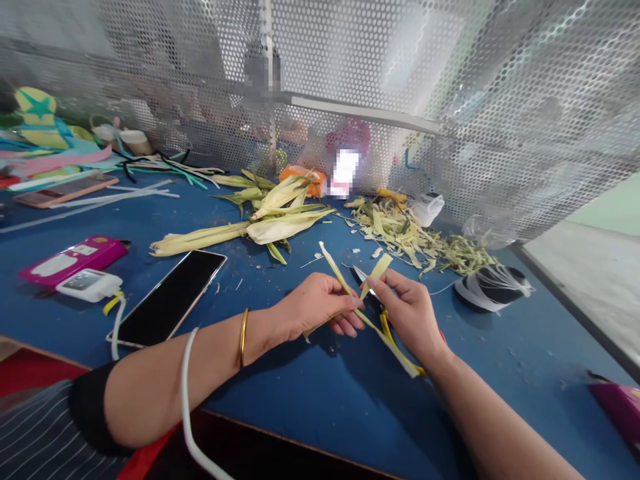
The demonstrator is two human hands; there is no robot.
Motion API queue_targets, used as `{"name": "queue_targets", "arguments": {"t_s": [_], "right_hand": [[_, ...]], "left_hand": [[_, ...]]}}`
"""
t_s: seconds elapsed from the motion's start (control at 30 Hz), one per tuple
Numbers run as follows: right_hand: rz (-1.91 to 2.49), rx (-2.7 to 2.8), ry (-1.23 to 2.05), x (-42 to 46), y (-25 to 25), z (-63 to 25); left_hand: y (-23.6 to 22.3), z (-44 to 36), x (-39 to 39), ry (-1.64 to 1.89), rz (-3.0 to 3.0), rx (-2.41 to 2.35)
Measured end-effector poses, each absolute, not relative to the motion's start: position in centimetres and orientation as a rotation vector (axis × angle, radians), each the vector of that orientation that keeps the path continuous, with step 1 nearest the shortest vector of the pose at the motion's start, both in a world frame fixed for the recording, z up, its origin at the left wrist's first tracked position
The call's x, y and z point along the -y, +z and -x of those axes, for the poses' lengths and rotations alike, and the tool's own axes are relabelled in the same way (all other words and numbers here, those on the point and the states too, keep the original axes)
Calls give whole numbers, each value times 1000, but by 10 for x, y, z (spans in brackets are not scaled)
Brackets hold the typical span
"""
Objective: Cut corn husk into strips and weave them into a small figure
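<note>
- Left hand [333, 307]: holds a long husk strip [332, 264], slanting.
- Right hand [407, 307]: pinches a shorter piece [379, 272] close beside it.
- Blade [359, 274]: partly hidden by the right hand.
- Table [300, 413]: blue; on it husks [287, 223], scraps [400, 233] to their right.
- Phone [173, 297]: dark-screened, beside the left forearm.
- Spool [490, 287]: black, right of the right hand.
- Mesh [340, 60]: upright behind everything.

A dark sleeve [43, 433] with thin pale stripes ends in a black cuff [89, 407], above a slim gold bangle [243, 338].

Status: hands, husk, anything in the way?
Left hand holding long corn-husk strip. Right hand pinching husk piece; joined or separate, unclear. Pointed metal blade close by, partly hidden; possibly in the way.
</note>
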State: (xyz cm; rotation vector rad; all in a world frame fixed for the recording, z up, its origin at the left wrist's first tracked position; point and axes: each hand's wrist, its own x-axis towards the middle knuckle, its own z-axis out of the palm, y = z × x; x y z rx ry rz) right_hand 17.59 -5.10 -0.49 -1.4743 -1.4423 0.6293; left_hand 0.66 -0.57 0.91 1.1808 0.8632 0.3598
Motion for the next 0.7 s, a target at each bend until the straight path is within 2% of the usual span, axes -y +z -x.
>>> {"name": "queue_targets", "arguments": {"t_s": [0.17,0.27,0.5,0.7], "right_hand": [[1363,1338,1006,51,-3,-173],[1345,1266,1110,53,-6,-165],[1381,1129,949,56,-12,-155],[1427,1224,797,50,-8,-168]], "left_hand": [[5,-10,11,300,-1305,-845],[3,-13,14,274,-1355,-854],[2,-11,14,252,-1315,-840],[8,-10,8,340,-1171,-883]]}}
